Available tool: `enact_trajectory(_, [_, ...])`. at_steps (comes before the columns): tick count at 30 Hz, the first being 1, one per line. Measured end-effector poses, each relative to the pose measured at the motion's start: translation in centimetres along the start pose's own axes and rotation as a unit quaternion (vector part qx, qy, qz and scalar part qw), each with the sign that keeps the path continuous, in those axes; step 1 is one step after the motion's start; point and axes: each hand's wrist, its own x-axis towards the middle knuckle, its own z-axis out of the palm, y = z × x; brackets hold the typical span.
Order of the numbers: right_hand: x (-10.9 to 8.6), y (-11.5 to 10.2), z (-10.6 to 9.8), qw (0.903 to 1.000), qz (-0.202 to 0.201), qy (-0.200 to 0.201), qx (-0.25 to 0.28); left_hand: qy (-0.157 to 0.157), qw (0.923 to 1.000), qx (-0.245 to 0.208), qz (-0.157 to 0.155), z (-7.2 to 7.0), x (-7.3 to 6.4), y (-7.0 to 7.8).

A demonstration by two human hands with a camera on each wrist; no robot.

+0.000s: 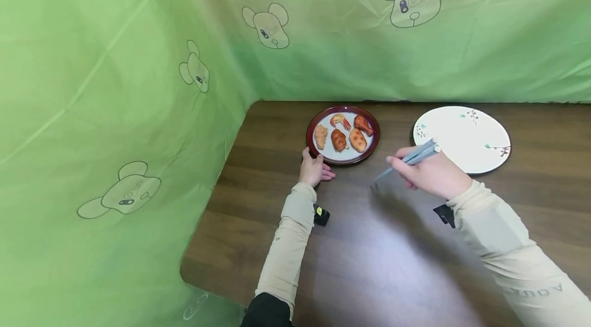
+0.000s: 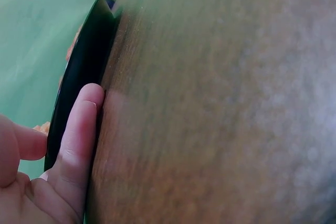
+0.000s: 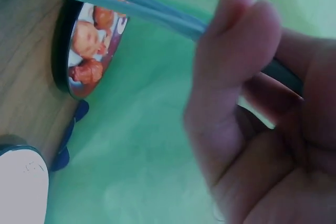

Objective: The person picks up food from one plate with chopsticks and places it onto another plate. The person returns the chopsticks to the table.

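A round plate with a dark red rim (image 1: pixel 311 141) holds a shrimp (image 1: pixel 340 121), a chicken drumstick (image 1: pixel 363 124) and several other browned food pieces. At its near left edge, my left hand (image 1: pixel 313 169) holds the rim, thumb at the top edge and a finger (image 2: pixel 79 129) along the dark underside in the left wrist view. My right hand (image 1: pixel 431 173) grips a pair of light blue chopsticks (image 1: pixel 411 157). Their tips point down and left, close over the table in front of the plate, with nothing between them. The right wrist view shows the chopsticks (image 3: pixel 142 10) nearly parallel.
A white oval plate (image 1: pixel 461 137) with a small branch pattern lies at the back right, just beyond my right hand. The brown wooden table (image 1: pixel 258 198) ends at the left in a rounded edge. Green cloth (image 1: pixel 323 60) with bear-head drawings hangs behind and at the left.
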Motion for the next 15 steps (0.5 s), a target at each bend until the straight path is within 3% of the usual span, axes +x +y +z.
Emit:
enact_trajectory(6, [3.0, 1.1, 0.9, 0.9937, -0.032, 0.103, 0.030, 0.005, 1.0000, 0.001, -0.002, -0.5, -0.3, 0.4])
enact_trajectory(15, [7.6, 2.5, 3.5, 0.9867, -0.005, 0.155, 0.048, -0.002, 0.9999, -0.011, -0.001, 0.0, -0.4, -0.1])
